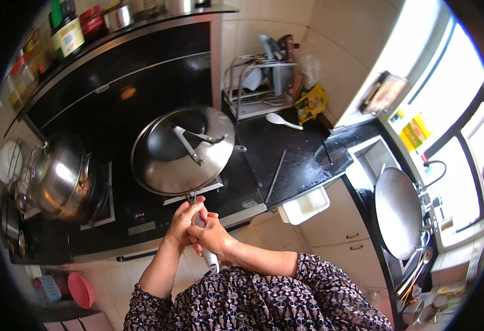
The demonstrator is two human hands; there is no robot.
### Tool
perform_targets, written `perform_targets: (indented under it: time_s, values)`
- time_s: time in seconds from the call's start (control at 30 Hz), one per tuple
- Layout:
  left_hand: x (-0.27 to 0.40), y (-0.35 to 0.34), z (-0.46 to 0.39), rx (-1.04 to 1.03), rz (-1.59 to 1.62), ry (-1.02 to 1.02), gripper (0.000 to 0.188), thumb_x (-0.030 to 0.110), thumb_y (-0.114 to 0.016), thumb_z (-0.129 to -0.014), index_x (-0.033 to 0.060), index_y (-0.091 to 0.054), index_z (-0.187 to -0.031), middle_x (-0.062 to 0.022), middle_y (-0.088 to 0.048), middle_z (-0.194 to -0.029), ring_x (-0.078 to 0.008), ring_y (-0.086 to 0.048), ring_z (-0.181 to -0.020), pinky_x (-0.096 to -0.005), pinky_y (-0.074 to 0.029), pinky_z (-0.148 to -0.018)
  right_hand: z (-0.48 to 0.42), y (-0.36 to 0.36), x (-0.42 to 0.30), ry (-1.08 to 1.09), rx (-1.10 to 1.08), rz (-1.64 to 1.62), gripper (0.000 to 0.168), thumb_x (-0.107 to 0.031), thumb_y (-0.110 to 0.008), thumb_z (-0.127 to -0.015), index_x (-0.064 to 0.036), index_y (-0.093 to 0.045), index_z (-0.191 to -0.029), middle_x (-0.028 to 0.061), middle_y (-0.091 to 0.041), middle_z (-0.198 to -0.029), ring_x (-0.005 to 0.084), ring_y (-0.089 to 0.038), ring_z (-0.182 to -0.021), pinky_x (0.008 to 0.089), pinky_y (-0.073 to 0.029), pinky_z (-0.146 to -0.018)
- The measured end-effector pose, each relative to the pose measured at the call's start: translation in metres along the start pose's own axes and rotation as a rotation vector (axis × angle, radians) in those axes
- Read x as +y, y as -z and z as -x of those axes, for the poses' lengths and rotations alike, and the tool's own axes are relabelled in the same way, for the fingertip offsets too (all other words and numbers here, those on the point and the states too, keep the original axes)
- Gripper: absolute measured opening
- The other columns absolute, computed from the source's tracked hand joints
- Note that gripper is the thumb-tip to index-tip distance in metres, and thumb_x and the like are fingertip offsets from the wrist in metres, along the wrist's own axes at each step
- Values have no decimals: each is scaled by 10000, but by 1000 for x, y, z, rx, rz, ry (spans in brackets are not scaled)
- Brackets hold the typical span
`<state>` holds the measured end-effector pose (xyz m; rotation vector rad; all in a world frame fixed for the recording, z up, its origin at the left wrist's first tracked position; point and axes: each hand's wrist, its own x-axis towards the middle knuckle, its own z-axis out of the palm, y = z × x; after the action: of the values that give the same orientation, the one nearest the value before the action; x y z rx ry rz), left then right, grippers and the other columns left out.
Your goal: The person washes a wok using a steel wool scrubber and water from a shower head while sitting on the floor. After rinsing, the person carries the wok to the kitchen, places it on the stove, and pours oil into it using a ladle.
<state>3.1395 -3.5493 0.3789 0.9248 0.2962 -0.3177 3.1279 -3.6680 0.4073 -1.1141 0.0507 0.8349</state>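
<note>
A wide pan (pixel 136 163) with a long handle sits over the right side of the black stove. Its domed metal lid (pixel 217 165) covers it and carries a dark, angular handle. Both hands grip the pan's light grey handle (pixel 211 258). My left hand (pixel 184 221) is closed around its upper part, near the pan. Just below and to the right, my right hand (pixel 211 235) wraps the same handle, touching the left. The pan's contents are hidden under the lid.
A large steel pot (pixel 58 178) stands on the left burner. Right of the stove are a knife rack (pixel 262 109), a white spoon (pixel 281 121) and a chopstick-like stick (pixel 276 176). A white bin (pixel 306 205) hangs at the counter edge. A wok (pixel 397 213) leans by the sink.
</note>
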Motion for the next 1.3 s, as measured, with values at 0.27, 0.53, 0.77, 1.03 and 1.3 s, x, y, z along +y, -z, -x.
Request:
perform_targets:
  time_s: [0.27, 0.53, 0.77, 1.03, 1.3]
  values:
    - [-33, -57, -16, -166, 22, 2, 177, 153, -510, -926, 93, -481, -1090, -39, -528, -693, -268, -631, -822, -399, -513, -786, 52, 46, -24, 78, 87, -28, 152, -87, -530, -806, -27, -472, -679, 52, -523, -570, 129, -485, -382, 275, -393, -353]
    - [-84, -152, -57, -391, 4, 110, 231, 184, -532, -922, 65, -442, -1099, -31, -533, -718, -237, -616, -860, -356, -498, -812, 107, 136, -44, 184, 233, 137, 112, -96, -544, -829, -40, -455, -791, 45, -510, -600, 138, -501, -418, 279, -416, -376]
    - [-151, -219, -97, -487, 2, 196, 228, 195, -551, -902, 65, -442, -1054, -13, -501, -706, -217, -586, -863, -358, -469, -833, 146, 211, -51, 177, 400, 94, 104, -100, -543, -809, -38, -460, -814, 46, -509, -590, 142, -491, -396, 269, -413, -364]
    - [-193, -245, -136, -561, -2, 184, 254, 242, -537, -915, 55, -436, -1055, -27, -507, -717, -257, -596, -891, -380, -477, -831, 147, 273, -51, 145, 437, 135, 116, -120, -550, -804, -34, -476, -826, 52, -521, -597, 146, -503, -398, 278, -430, -369]
    - [-206, -233, -163, -512, -21, 159, 235, 216, -535, -923, 45, -440, -1053, -54, -564, -745, -215, -611, -798, -397, -488, -860, 128, 292, -49, 114, 407, 162, 189, -116, -530, -837, -52, -445, -994, 49, -502, -605, 143, -483, -398, 278, -420, -373]
